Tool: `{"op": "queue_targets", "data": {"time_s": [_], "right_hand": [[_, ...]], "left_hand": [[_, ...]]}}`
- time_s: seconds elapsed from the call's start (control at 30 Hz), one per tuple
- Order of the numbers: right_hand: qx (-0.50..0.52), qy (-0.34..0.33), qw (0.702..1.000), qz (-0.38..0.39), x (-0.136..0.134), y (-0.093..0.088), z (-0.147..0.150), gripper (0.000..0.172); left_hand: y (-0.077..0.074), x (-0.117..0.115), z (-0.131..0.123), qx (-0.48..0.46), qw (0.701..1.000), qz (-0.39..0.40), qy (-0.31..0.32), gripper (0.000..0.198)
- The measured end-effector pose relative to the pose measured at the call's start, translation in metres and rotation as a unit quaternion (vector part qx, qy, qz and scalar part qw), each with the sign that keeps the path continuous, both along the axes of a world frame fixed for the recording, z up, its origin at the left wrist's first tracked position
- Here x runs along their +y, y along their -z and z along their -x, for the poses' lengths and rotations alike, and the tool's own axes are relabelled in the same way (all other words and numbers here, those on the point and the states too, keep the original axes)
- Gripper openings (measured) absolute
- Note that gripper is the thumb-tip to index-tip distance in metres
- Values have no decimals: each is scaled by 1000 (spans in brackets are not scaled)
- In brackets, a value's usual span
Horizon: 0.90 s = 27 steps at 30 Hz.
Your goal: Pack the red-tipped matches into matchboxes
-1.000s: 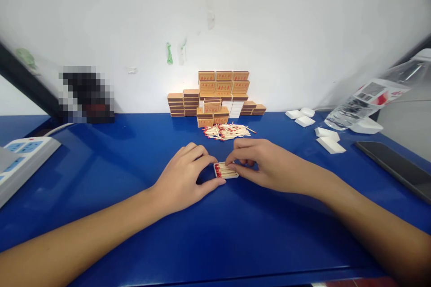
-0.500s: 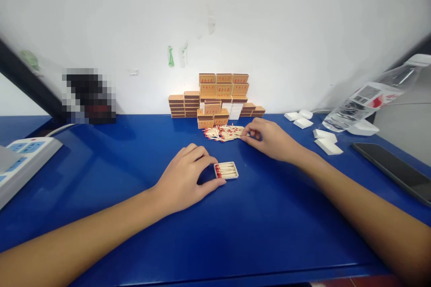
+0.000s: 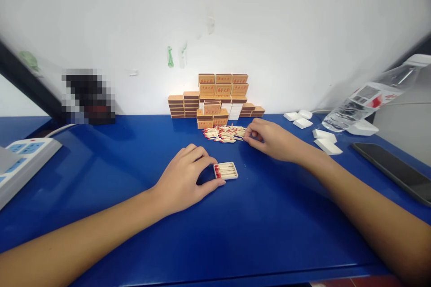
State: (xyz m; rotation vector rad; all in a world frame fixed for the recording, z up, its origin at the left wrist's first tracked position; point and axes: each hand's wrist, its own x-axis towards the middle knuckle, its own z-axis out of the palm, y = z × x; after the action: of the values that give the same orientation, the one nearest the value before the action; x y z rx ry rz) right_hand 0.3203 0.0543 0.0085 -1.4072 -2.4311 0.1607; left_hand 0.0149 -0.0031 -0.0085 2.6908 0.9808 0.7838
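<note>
My left hand (image 3: 188, 179) rests on the blue table, its thumb and index finger gripping the left end of a small white matchbox tray (image 3: 236, 175). Inside the tray lies a layer of matches (image 3: 226, 170), red heads toward my left hand. Behind it spreads a loose pile of matches (image 3: 224, 133) with red heads. At that pile's right edge, my right hand (image 3: 267, 138) is closed in a pinch on match ends; how many it holds is hidden by the fingers.
Stacked orange matchboxes (image 3: 215, 90) stand against the wall behind the pile. Several white trays (image 3: 328, 145), a tilted water bottle (image 3: 363, 98) and a phone (image 3: 393, 170) lie to the right. A power strip (image 3: 37, 157) sits at the left.
My right hand has shifted slightly to the right, its pinched fingertips now at the pile's outer edge. My left hand and the tray have stayed in place.
</note>
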Motion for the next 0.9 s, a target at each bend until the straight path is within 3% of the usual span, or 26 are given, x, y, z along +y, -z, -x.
{"op": "queue_targets", "data": {"time_s": [0.47,0.9], "right_hand": [[31,-14,999,15,0,9,7,18],[-27,1,999,36,-4,-8,1,15]], "left_hand": [[-1,0,-1,3,1000,2,-1,31],[0,0,0,-1,1000,1,0,31]]}}
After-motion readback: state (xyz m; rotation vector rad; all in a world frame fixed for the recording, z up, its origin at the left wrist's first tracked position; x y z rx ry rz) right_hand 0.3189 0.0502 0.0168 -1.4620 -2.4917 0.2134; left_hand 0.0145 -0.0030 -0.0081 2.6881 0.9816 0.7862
